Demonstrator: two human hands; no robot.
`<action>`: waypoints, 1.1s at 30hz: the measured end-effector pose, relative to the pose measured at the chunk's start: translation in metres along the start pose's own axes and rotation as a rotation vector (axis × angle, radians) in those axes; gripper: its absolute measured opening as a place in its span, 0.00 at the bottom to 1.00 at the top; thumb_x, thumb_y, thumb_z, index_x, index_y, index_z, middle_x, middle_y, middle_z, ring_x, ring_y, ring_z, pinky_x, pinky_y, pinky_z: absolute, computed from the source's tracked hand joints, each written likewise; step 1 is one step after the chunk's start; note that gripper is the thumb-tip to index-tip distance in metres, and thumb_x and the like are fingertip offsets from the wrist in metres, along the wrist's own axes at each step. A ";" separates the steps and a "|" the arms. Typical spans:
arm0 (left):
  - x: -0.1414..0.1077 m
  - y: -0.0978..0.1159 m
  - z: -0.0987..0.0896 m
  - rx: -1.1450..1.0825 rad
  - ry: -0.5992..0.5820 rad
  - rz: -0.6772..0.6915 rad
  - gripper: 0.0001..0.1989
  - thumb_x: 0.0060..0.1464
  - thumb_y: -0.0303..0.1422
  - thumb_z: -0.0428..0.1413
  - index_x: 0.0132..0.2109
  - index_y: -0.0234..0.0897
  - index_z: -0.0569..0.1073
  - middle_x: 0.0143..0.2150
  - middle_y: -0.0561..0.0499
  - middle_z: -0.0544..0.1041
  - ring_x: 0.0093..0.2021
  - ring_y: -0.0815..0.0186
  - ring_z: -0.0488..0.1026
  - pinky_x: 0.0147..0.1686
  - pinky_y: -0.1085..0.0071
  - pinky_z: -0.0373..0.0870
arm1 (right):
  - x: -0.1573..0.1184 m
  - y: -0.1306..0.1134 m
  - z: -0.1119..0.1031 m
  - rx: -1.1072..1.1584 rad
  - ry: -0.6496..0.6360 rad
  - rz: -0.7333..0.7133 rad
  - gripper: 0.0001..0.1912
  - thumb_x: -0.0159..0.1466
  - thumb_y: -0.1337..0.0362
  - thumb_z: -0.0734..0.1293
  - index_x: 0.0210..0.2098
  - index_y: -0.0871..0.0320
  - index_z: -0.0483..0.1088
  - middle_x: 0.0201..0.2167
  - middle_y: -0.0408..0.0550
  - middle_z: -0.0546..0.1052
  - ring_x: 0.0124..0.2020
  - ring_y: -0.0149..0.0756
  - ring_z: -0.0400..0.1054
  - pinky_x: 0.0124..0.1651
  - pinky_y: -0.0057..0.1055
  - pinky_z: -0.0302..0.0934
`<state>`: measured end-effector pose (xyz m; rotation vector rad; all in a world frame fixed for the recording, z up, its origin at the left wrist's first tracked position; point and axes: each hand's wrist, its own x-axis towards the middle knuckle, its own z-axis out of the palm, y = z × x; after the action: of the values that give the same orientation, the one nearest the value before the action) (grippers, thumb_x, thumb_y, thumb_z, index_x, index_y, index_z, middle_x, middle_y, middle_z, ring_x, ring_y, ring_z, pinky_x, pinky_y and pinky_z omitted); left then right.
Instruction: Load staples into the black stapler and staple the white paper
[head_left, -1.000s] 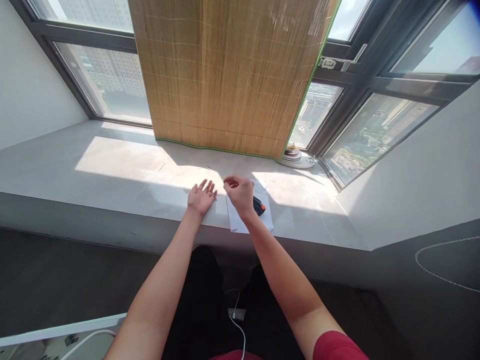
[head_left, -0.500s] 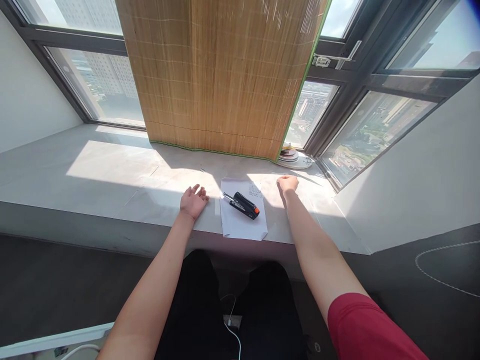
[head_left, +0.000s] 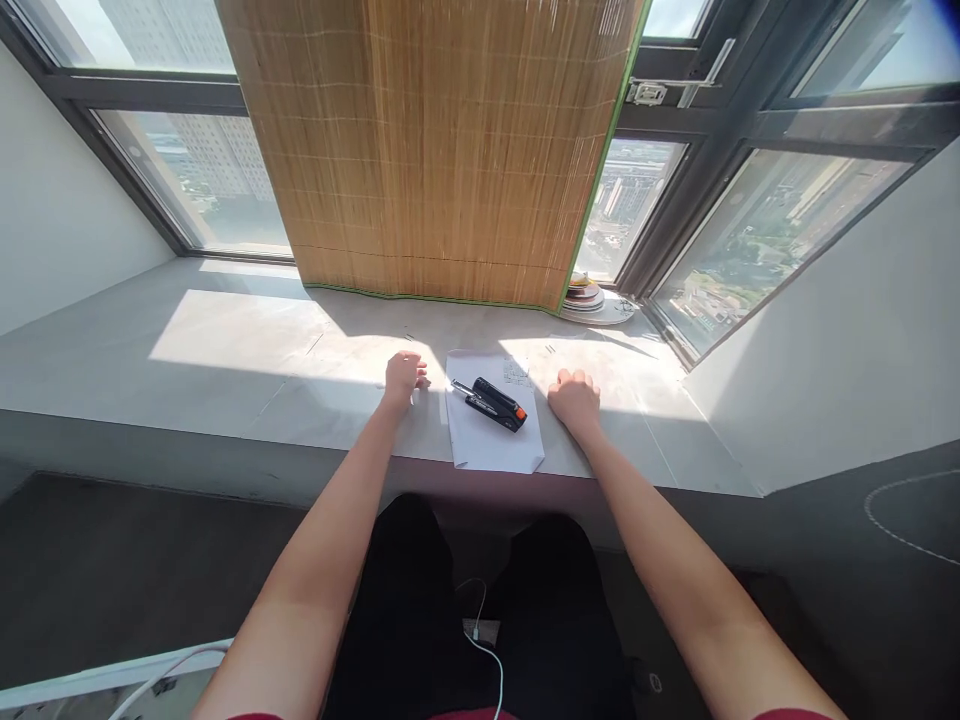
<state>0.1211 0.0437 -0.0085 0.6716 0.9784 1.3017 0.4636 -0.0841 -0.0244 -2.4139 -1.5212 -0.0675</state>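
Two hands flank the white paper, on which the black stapler lies slantwise, its orange end toward the right hand. That hand rests loosely curled on the sill; the left hand has its fingers partly bent, their exact grip unclear.

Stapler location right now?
Head view, centre: the black stapler lies open on the white paper on the sill, between the left hand and the right hand, touching neither.

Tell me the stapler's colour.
The stapler is black with an orange end; the head view shows it best.
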 end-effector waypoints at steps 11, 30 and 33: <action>0.062 0.020 0.005 0.670 0.037 0.441 0.08 0.58 0.28 0.62 0.35 0.41 0.69 0.64 0.31 0.72 0.79 0.40 0.53 0.73 0.42 0.60 | 0.004 -0.003 0.000 -0.028 -0.008 -0.006 0.16 0.72 0.66 0.60 0.49 0.60 0.78 0.50 0.64 0.78 0.54 0.56 0.72 0.54 0.46 0.62; -0.043 -0.015 0.025 0.544 -0.132 0.349 0.08 0.62 0.25 0.63 0.37 0.43 0.80 0.32 0.50 0.75 0.43 0.58 0.77 0.52 0.66 0.71 | 0.007 0.000 -0.003 0.074 0.038 0.007 0.13 0.69 0.67 0.61 0.44 0.59 0.78 0.47 0.61 0.78 0.51 0.51 0.71 0.54 0.43 0.60; -0.051 -0.020 0.028 0.509 -0.122 0.350 0.11 0.57 0.22 0.66 0.43 0.44 0.83 0.38 0.48 0.80 0.53 0.54 0.78 0.59 0.64 0.71 | 0.008 0.003 -0.007 0.176 0.021 0.023 0.09 0.67 0.68 0.62 0.38 0.58 0.75 0.39 0.56 0.78 0.45 0.47 0.71 0.50 0.41 0.61</action>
<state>0.1562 -0.0068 -0.0018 1.3466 1.1352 1.2962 0.4709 -0.0799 -0.0169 -2.2848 -1.4258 0.0437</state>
